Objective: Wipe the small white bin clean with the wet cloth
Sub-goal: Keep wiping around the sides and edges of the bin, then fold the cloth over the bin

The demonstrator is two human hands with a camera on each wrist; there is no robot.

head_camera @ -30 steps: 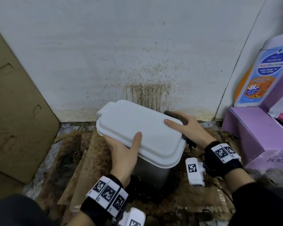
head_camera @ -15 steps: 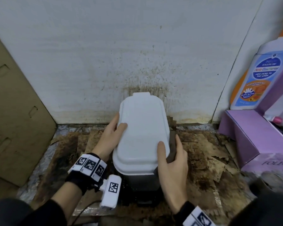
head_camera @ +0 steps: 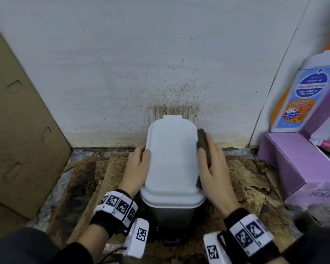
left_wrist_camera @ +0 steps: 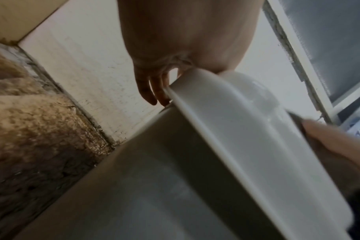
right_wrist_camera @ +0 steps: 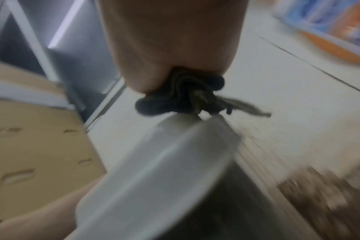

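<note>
The small bin (head_camera: 171,159) has a white lid and a grey body, and it stands on the floor with its lid's tab toward the stained wall. My left hand (head_camera: 139,168) grips the lid's left edge, thumb on top. The left wrist view shows its fingers (left_wrist_camera: 152,87) down along the lid (left_wrist_camera: 246,129) rim. My right hand (head_camera: 213,168) holds the dark wet cloth (head_camera: 203,147) against the lid's right edge. In the blurred right wrist view, the bunched cloth (right_wrist_camera: 181,94) pokes out under my right hand (right_wrist_camera: 170,32), over the lid (right_wrist_camera: 154,170).
A cardboard sheet (head_camera: 17,130) leans at the left. A purple box (head_camera: 297,168) and a large wash bottle (head_camera: 301,96) stand at the right. The wall (head_camera: 160,73) behind the bin is brown-spattered. Torn, stained cardboard (head_camera: 246,178) covers the floor.
The bin has turned from slanted to square against the wall. My right hand with the cloth has slid along the lid's right edge toward the wall. My left hand stays on the left edge.
</note>
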